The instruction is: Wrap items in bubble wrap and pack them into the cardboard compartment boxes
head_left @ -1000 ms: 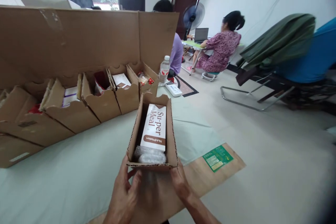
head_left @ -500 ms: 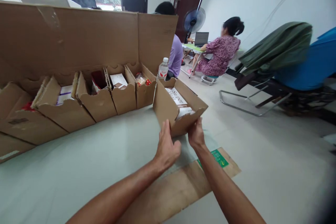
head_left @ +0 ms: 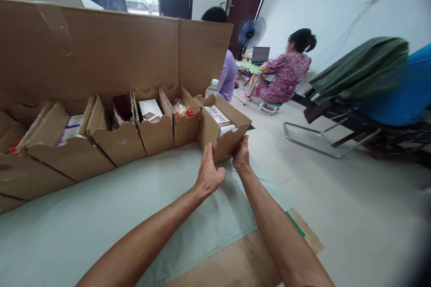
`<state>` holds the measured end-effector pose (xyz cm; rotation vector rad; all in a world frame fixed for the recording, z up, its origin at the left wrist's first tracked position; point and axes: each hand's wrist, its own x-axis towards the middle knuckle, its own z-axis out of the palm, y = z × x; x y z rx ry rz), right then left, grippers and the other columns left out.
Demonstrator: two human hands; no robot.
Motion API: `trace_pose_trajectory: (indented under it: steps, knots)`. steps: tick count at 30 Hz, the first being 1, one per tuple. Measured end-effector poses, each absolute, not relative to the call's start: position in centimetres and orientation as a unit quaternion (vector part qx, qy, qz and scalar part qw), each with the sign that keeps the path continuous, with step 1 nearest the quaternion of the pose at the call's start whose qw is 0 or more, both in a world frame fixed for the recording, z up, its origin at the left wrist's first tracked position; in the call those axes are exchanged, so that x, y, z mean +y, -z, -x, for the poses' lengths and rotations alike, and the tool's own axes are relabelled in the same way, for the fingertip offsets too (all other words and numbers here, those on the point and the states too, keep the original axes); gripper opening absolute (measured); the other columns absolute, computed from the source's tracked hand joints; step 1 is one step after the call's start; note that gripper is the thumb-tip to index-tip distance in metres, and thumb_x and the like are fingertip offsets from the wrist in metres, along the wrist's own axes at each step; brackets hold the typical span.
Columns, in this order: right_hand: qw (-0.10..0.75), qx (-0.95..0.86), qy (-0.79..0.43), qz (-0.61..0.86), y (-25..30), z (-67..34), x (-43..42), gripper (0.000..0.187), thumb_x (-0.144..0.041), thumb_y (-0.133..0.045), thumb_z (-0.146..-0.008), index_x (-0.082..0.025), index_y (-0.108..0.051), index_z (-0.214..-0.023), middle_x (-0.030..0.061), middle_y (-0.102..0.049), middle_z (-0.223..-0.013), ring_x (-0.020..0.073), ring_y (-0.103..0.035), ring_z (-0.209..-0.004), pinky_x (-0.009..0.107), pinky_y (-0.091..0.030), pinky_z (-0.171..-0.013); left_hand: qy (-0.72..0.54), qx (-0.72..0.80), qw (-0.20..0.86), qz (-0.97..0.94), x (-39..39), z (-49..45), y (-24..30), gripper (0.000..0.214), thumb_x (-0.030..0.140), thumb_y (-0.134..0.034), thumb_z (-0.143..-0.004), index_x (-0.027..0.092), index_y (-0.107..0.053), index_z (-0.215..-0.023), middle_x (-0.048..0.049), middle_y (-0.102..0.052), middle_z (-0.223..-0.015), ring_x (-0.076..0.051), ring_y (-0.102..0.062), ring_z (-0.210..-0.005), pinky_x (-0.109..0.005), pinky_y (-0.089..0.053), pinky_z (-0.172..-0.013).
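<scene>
A small open cardboard box [head_left: 215, 136] stands on the pale green sheet [head_left: 134, 206] at the right end of a row of similar boxes [head_left: 117, 139]. Inside it lies a white and brown "Su-per Meal" carton [head_left: 217, 115]. My left hand [head_left: 208, 171] rests with its fingers stretched flat against the box's front left face, thumb out. My right hand [head_left: 240, 154] grips the box's front right corner, fingers curled round it. The box touches the neighbouring box, which holds red and clear packets [head_left: 182, 108].
A tall cardboard wall [head_left: 101, 49] rises behind the row. A water bottle [head_left: 212, 87] stands past the box. Two people sit at a low table with a laptop [head_left: 261, 55] and a fan [head_left: 251, 32]. A draped chair [head_left: 357, 80] is on the right; flat cardboard [head_left: 242, 260] lies near me.
I carried the small box from close in front of me away to the right end of the row and set it down against the last box. Both arms stretched out.
</scene>
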<state>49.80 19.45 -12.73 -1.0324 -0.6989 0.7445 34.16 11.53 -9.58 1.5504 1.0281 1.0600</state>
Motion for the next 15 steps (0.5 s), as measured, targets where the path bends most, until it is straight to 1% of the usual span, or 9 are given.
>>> trace_pose_trajectory:
  steps: [2,5,8,10,13,15]
  knots:
    - [0.752,-0.314,-0.341,0.468,12.7,-50.1,21.0,0.075,-0.085,-0.051,-0.079,-0.021,-0.072,-0.112,0.0064,-0.076,-0.121,0.0255,-0.065,-0.125,0.044,-0.047,-0.113,-0.432,0.424,0.474,-0.640,12.4,-34.3,9.5,0.102,0.014,-0.063,-0.069,0.008,-0.019,-0.162,-0.0199,-0.020,-0.171,-0.034,-0.019,-0.159,-0.047,-0.025,-0.128]
    - [0.756,-0.308,-0.340,0.468,12.7,-50.1,23.1,0.074,-0.084,-0.047,-0.083,-0.021,-0.072,-0.112,0.0054,-0.077,-0.118,0.0252,-0.066,-0.123,0.044,-0.048,-0.112,-0.426,0.434,0.462,-0.646,13.9,-34.2,9.2,0.100,0.013,-0.060,-0.068,0.005,-0.022,-0.161,-0.0208,-0.023,-0.170,-0.033,-0.022,-0.158,-0.045,-0.026,-0.128]
    - [0.757,-0.298,-0.328,0.480,13.0,-49.8,25.3,0.072,-0.081,-0.044,-0.086,-0.020,-0.072,-0.112,0.0051,-0.077,-0.119,0.0241,-0.066,-0.123,0.043,-0.048,-0.113,-0.417,0.445,0.444,-0.657,14.7,-33.5,9.0,0.095,0.012,-0.058,-0.069,0.006,-0.029,-0.159,-0.0188,-0.030,-0.168,-0.029,-0.026,-0.157,-0.041,-0.025,-0.128]
    - [0.756,-0.294,-0.315,0.494,13.1,-49.4,26.8,0.071,-0.078,-0.043,-0.088,-0.018,-0.072,-0.112,0.0056,-0.076,-0.119,0.0236,-0.064,-0.125,0.043,-0.045,-0.116,-0.409,0.453,0.428,-0.666,14.5,-32.6,9.0,0.090,0.011,-0.056,-0.070,0.007,-0.034,-0.157,-0.0182,-0.034,-0.167,-0.027,-0.028,-0.156,-0.040,-0.023,-0.129]
    - [0.749,-0.299,-0.293,0.514,13.2,-48.7,28.9,0.072,-0.075,-0.040,-0.091,-0.016,-0.071,-0.116,0.0070,-0.075,-0.122,0.0233,-0.061,-0.129,0.044,-0.039,-0.120,-0.393,0.477,0.405,-0.673,13.3,-30.8,9.3,0.081,0.010,-0.054,-0.074,0.005,-0.042,-0.153,-0.0196,-0.039,-0.163,-0.027,-0.031,-0.155,-0.041,-0.022,-0.129]
    - [0.742,-0.316,-0.284,0.519,13.0,-48.2,29.9,0.073,-0.075,-0.037,-0.093,-0.014,-0.069,-0.119,0.0083,-0.074,-0.122,0.0233,-0.060,-0.129,0.044,-0.039,-0.119,-0.380,0.498,0.394,-0.673,12.2,-29.7,9.5,0.074,0.010,-0.053,-0.076,0.005,-0.047,-0.149,-0.0211,-0.043,-0.160,-0.029,-0.034,-0.153,-0.045,-0.026,-0.128]
